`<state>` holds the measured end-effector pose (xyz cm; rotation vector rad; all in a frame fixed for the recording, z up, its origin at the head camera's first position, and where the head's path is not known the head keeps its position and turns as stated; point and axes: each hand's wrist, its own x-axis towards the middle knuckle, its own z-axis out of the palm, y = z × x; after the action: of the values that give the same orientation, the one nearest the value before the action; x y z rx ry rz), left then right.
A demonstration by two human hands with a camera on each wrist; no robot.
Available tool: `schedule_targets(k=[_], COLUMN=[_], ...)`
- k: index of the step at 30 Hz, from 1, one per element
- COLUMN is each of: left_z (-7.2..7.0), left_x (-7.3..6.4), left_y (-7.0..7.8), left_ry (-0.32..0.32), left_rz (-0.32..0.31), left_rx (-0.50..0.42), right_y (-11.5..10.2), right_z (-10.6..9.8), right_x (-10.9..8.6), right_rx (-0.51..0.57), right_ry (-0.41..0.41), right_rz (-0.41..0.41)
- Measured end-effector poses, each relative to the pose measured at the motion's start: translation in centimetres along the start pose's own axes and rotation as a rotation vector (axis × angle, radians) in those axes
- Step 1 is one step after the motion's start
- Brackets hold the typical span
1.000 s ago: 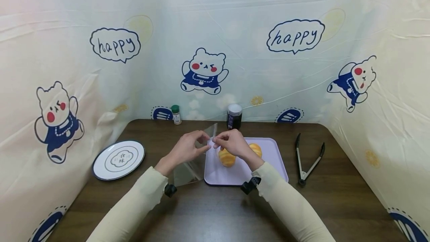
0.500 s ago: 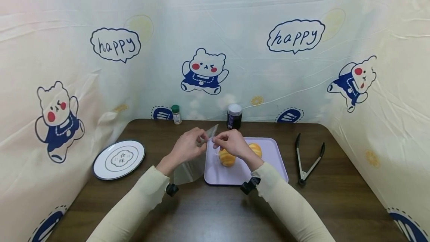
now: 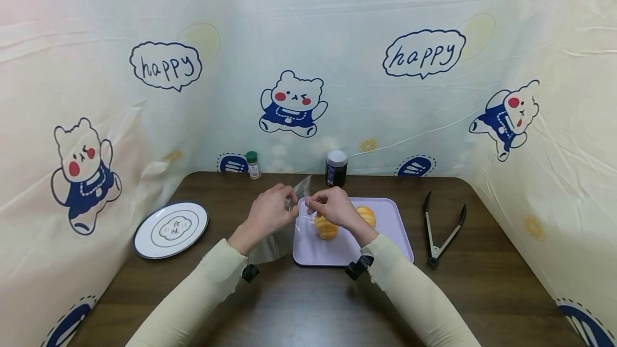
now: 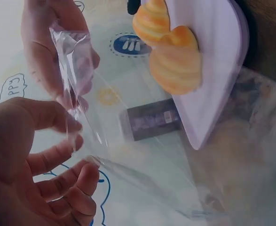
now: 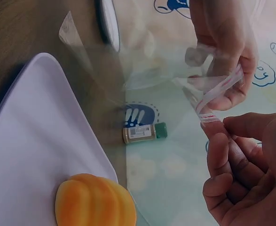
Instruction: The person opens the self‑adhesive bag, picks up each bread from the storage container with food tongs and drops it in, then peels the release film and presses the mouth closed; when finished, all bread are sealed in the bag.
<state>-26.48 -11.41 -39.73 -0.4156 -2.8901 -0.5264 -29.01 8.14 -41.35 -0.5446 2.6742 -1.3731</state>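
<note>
- Now the grip of your left hand (image 3: 270, 210) is narrow, thumb and finger pinching the clear bag (image 3: 273, 245).
- Your right hand (image 3: 335, 208) pinches the bag's red-lined strip (image 5: 221, 93) just as narrowly.
- The bag extends beside the left edge of the lilac tray (image 3: 347, 251), which bears two buns (image 3: 326, 228) on the bench (image 3: 308, 304).

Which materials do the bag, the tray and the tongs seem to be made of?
Bag: thin, glossy plastic film, since things show through it. Tray: probably smooth plastic, evenly lilac. Tongs: grey, metallic-looking arms, probably metal; black tips perhaps plastic or silicone.
</note>
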Motion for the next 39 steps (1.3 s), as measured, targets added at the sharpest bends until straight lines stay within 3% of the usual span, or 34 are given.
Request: schedule_targets(k=[11, 21, 29, 34, 39], left_z=[0.09, -0.09, 0.21, 0.35, 0.45], left_x=[-0.10, -0.18, 0.07, 0.12, 0.09], left_y=[0.42, 0.11, 0.13, 0.04, -0.32], left_ry=[0.063, 0.070, 0.005, -0.031, -0.022], left_rz=[0.007, 0.020, -0.014, -0.010, -0.021], left_rx=[0.002, 0.043, 0.145, 0.157, 0.145], right_y=[0.14, 0.23, 0.46, 0.43, 0.41], right_z=[0.23, -0.12, -0.09, -0.10, -0.21], right_x=[0.10, -0.07, 0.00, -0.09, -0.19], right_rx=[-0.017, -0.027, -0.023, -0.022, -0.026], right_ry=[0.008, 0.018, 0.009, 0.009, 0.004], right_rz=[0.003, -0.001, 0.006, 0.006, 0.023])
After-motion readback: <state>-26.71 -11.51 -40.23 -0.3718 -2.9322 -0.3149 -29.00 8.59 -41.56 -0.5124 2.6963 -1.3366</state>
